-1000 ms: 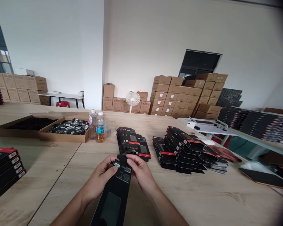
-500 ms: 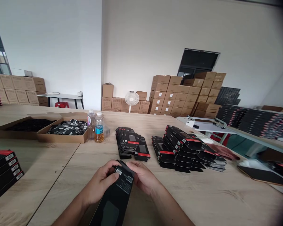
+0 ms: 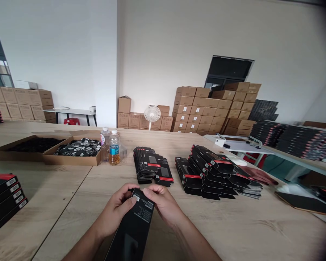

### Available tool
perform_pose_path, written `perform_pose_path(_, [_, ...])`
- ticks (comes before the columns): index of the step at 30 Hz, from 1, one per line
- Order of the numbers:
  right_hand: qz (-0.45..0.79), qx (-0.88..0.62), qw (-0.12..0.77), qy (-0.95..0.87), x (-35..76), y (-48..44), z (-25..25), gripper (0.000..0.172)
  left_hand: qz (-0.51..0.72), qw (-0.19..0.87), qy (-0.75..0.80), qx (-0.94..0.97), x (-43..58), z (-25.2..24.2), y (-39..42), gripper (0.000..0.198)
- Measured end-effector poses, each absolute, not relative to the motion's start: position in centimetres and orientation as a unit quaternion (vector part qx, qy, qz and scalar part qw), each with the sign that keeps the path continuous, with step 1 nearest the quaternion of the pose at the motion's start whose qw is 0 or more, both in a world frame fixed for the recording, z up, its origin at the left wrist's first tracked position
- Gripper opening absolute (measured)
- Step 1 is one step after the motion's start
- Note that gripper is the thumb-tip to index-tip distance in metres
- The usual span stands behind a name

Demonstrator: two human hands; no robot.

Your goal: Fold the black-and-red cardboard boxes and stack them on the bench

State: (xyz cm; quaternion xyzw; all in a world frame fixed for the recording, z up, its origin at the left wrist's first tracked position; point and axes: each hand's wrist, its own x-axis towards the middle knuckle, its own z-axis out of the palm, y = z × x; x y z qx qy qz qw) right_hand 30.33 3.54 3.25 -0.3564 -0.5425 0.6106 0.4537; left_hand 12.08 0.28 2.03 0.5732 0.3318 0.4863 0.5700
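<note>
A long black box with white print and a barcode label lies tilted between my hands at the bottom centre. My left hand grips its left edge near the far end, thumb on top beside the label. My right hand pinches the far right corner, with the thumb on top. Fingers under the box are hidden. Beyond my hands is a stack of flat black and red cartons. Further right, opened-out black boxes lie piled.
Two shallow cardboard trays and two bottles stand at the back left. Black boxes are stacked at the left edge. A dark board lies at the right. Behind the wooden table are a fan and stacked cartons.
The raised flap at the box's far end now lies down at the end edge. My right thumb has shifted slightly left over that corner.
</note>
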Motion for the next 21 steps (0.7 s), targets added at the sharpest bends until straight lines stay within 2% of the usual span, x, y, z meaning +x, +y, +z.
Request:
perform_pose_path(4, [0.575, -0.343, 0.439, -0.599, 30.1, 3.2, 3.7, 0.046, 0.532, 0.591, 0.313, 0.519, 11.9, 2.4, 0.3, 0.034])
perform_pose_path(9, [0.498, -0.329, 0.434, -0.674, 29.9, 2.7, 4.2, 0.043, 0.565, 0.581, 0.322, 0.490, 11.5, 2.2, 0.2, 0.032])
perform_pose_path(13, [0.463, -0.335, 0.444, -0.690, 29.3, 2.0, 4.1, 0.044, 0.601, 0.516, 0.348, 0.502, 11.3, 2.1, 0.8, 0.032])
perform_pose_path(16, [0.390, -0.401, 0.449, -0.697, 28.6, 1.1, 3.9, 0.060, 0.687, 0.393, 0.399, 0.463, 10.9, 2.6, 1.5, 0.032])
perform_pose_path(18, [0.308, -0.434, 0.418, -0.736, 28.0, 0.4, 3.7, 0.077, 0.730, 0.319, 0.428, 0.426, 10.3, 2.9, 1.9, 0.034])
perform_pose_path(21, [0.158, -0.451, 0.348, -0.807, 27.2, 0.0, 2.9, 0.100, 0.751, 0.287, 0.444, 0.396, 9.4, 3.2, 2.3, 0.039])
